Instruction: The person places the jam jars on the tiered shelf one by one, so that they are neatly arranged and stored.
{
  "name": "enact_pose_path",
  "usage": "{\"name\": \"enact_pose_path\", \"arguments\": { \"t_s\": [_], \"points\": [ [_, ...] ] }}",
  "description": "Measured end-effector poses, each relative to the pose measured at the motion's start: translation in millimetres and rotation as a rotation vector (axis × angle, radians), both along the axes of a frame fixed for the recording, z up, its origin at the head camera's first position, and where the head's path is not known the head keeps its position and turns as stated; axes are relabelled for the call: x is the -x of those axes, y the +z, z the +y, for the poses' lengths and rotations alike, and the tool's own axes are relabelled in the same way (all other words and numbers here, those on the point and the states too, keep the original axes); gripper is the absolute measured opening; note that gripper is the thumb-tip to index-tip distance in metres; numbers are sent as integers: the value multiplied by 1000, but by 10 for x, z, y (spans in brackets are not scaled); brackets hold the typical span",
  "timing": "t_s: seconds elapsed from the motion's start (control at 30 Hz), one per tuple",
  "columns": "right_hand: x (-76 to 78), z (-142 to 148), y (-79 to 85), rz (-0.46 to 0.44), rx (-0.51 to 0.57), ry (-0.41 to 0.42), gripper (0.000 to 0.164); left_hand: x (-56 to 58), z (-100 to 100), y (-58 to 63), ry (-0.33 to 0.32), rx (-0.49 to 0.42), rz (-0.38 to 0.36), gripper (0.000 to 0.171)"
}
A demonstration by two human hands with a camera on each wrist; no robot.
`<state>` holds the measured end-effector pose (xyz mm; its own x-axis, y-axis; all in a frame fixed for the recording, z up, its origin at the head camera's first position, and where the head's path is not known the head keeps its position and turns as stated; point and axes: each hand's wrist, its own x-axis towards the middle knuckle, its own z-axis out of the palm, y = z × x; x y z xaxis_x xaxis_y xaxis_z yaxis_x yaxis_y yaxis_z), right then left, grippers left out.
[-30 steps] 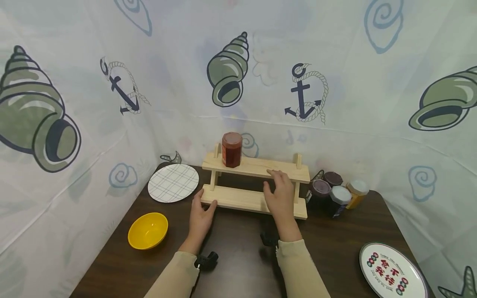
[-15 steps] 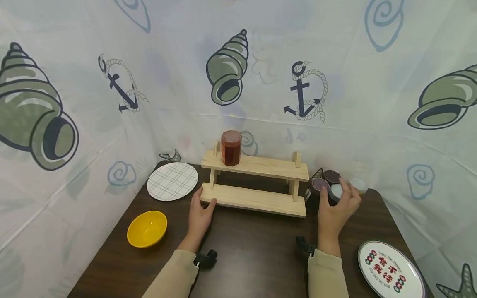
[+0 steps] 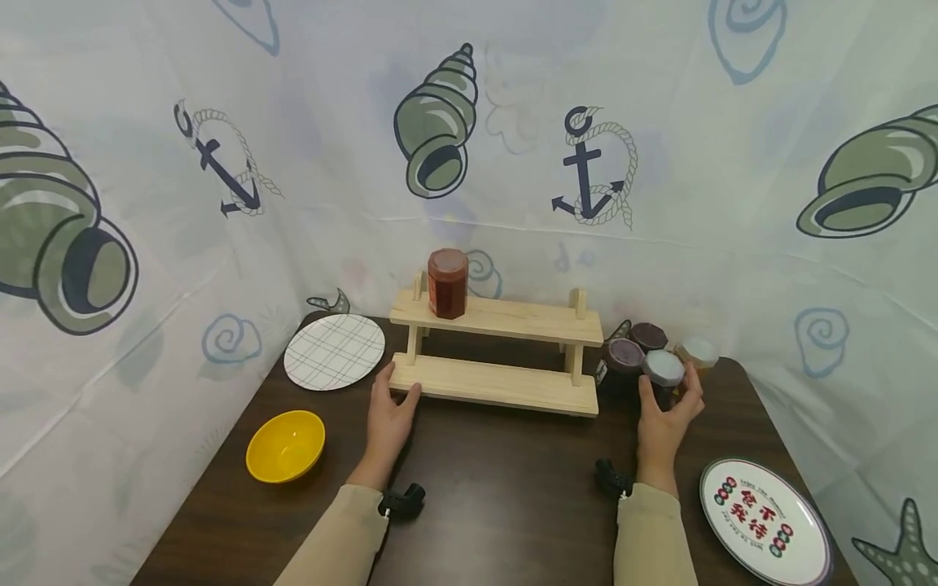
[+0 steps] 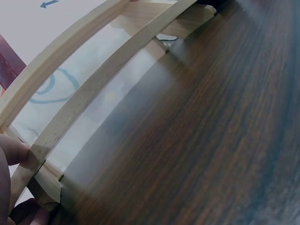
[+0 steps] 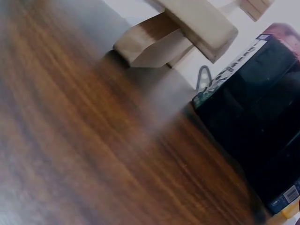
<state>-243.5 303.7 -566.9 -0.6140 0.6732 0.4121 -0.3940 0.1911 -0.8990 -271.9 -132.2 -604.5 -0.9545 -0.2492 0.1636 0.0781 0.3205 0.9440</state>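
A two-tier wooden shelf (image 3: 498,382) stands at the back of the table. My left hand (image 3: 388,423) holds the left end of its lower board; in the left wrist view, the thumb (image 4: 15,149) lies against the board's front edge. At the shelf's right, my right hand (image 3: 665,431) grips a dark jar with a white lid (image 3: 664,368), thumb on one side and fingers on the other. A purple-lidded jar (image 3: 625,355), a dark-lidded jar (image 3: 648,335) and a pale-lidded jar (image 3: 698,352) stand close around it. On the upper board sits a red jar (image 3: 448,285).
Left of the shelf lie a checked white plate (image 3: 334,352) and a yellow bowl (image 3: 286,446). A white plate with red characters (image 3: 765,521) lies at the table's right edge. A patterned cloth (image 3: 330,203) hangs close behind the shelf.
My right hand has moved from the shelf's upper board rightward to the jars, then lowered its fingers around the white-lidded jar. The left hand has stayed at the shelf's left end.
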Motion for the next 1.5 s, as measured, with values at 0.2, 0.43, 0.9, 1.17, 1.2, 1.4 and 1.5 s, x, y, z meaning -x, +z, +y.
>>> {"name": "enact_pose_path", "arguments": {
  "t_s": [0.2, 0.43, 0.9, 1.17, 1.2, 1.4, 1.5],
  "points": [
    [-6, 17, 18, -21, -3, 3, 78, 4, -2, 15, 14, -6, 7, 75],
    [-18, 18, 10, -18, -27, 15, 79, -4, -13, 22, 2, -2, -12, 75],
    [50, -6, 118, -156, -106, 15, 79, 5, 11, 13, 17, -10, 0, 74],
    [53, -18, 113, -137, -76, 17, 83, 20, 20, -4, 11, -8, -9, 74],
    [56, -17, 108, -129, -71, 9, 83, 19, 21, -5, 11, -7, -12, 74],
    [127, 53, -50, -130, -84, -51, 88, 11, 15, 2, 10, -15, -17, 74],
    [161, 133, -184, -158, -86, -79, 93, 26, 12, -6, 5, -5, -18, 74]
  ]
}}
